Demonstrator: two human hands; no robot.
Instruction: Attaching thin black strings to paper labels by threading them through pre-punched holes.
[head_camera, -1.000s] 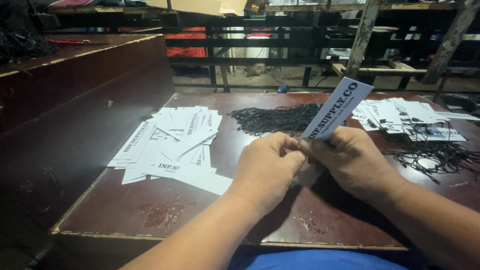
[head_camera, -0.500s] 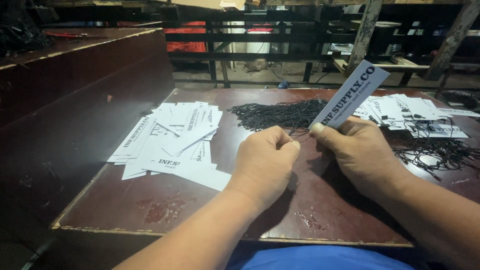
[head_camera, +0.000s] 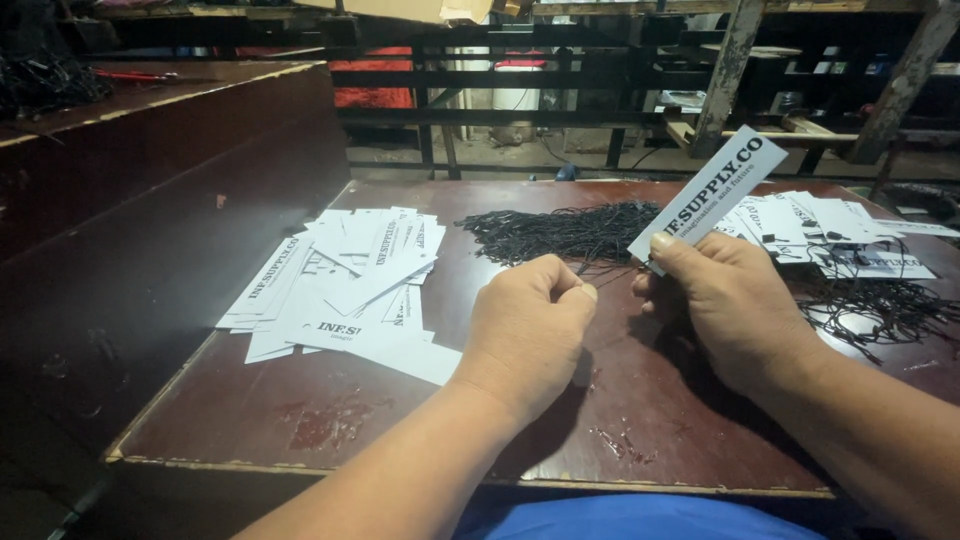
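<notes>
My right hand pinches the lower end of a narrow white paper tag with dark print, holding it tilted up to the right above the table. My left hand is closed in a fist just left of it, fingers pinched on a thin black string that runs toward the tag's lower end. A heap of black strings lies just beyond both hands. A loose pile of the same white tags lies to the left of my left hand.
A worn dark red table carries everything. A second pile of tags with strings lies at the right, tangled strings in front of it. A raised wooden bench borders the left. Dark shelving stands behind.
My hands have drawn slightly apart, the right one carrying the tag up and to the right. My left fist stays closed.
</notes>
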